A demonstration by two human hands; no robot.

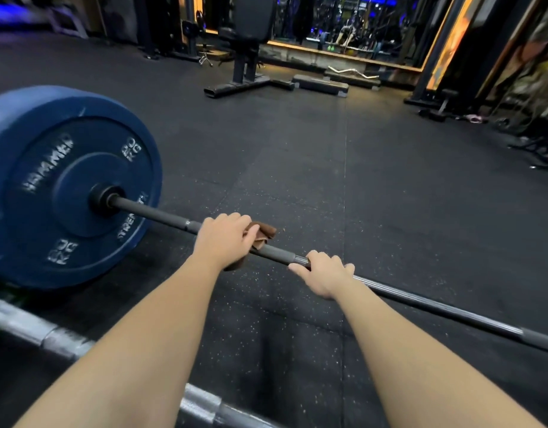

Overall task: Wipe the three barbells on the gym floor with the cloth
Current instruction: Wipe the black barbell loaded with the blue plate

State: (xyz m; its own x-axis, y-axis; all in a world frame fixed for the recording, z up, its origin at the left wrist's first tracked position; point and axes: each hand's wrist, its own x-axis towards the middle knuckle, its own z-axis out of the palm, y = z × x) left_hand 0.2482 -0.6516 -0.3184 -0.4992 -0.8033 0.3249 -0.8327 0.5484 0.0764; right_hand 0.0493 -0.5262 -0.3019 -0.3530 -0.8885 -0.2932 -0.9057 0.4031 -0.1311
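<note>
Black bar (421, 299), carried just above the floor (328, 180) by a blue plate (66, 186). The cloth (265, 234) is wrapped round the shaft and gripped by the left hand (223, 239); the bare shaft is gripped by the right hand (323, 274). Wiping is judged under way; a silver bar (50, 335) nearby lies untouched, and a third cannot be identified.

Two bare forearms (161, 319), bare hands (225, 239)

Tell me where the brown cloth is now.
Head view, centre: the brown cloth is on the black barbell under the left hand, between the blue plate and the right hand.
</note>
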